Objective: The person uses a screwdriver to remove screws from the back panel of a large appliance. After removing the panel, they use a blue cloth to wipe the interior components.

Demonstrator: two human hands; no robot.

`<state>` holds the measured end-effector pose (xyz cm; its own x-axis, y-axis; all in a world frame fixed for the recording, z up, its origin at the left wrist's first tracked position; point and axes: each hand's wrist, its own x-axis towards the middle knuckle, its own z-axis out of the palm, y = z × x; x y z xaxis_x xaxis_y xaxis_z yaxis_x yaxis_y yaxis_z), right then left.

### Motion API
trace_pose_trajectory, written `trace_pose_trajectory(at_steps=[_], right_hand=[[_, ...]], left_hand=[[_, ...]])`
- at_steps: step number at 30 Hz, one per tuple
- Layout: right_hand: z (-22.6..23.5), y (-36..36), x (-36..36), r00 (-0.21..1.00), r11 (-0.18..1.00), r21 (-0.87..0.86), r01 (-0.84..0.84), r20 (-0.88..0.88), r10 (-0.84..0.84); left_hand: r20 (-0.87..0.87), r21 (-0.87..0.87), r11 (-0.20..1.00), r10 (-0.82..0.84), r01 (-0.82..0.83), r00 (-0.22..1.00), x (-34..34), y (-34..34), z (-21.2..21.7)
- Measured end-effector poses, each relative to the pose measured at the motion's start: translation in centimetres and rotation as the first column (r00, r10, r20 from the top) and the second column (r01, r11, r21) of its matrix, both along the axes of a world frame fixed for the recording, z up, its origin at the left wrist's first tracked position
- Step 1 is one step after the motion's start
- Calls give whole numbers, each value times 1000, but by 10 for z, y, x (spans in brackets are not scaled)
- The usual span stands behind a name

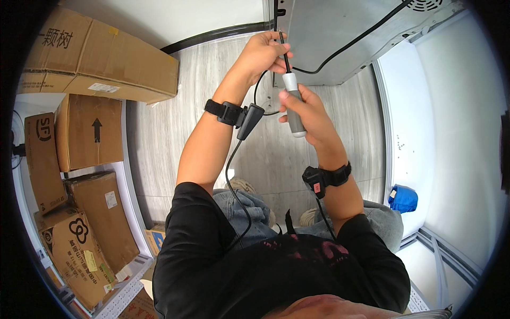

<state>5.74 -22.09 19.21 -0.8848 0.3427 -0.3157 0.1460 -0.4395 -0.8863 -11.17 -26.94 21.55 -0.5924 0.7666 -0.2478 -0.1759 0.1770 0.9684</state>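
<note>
Screwdriver (292, 103) gripped by handle in right hand (305, 109), shaft pinched by left hand (263, 53) at grey appliance panel (329, 37); tip being seated, steady alignment needed next.

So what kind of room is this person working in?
Probably a storeroom or repair area: cardboard boxes are stacked along one side, and the left hand and right hand work a screwdriver at a grey metal appliance.

We get one head-worn fisheye view, looking steeply down, close over our own forearms and the floor (159, 133).
</note>
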Motion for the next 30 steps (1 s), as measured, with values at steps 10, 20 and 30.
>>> trace_pose_trajectory(at_steps=[10, 20, 30], right_hand=[[7, 8, 10, 999, 991, -132, -11, -31, 7], [5, 2, 11, 999, 998, -60, -5, -45, 3], [36, 55, 49, 997, 993, 91, -72, 8, 71]], left_hand=[[25, 42, 999, -8, 7, 1000, 1, 1, 2], [138, 96, 994, 46, -60, 989, -2, -2, 1], [157, 317, 936, 105, -151, 982, 18, 22, -2]])
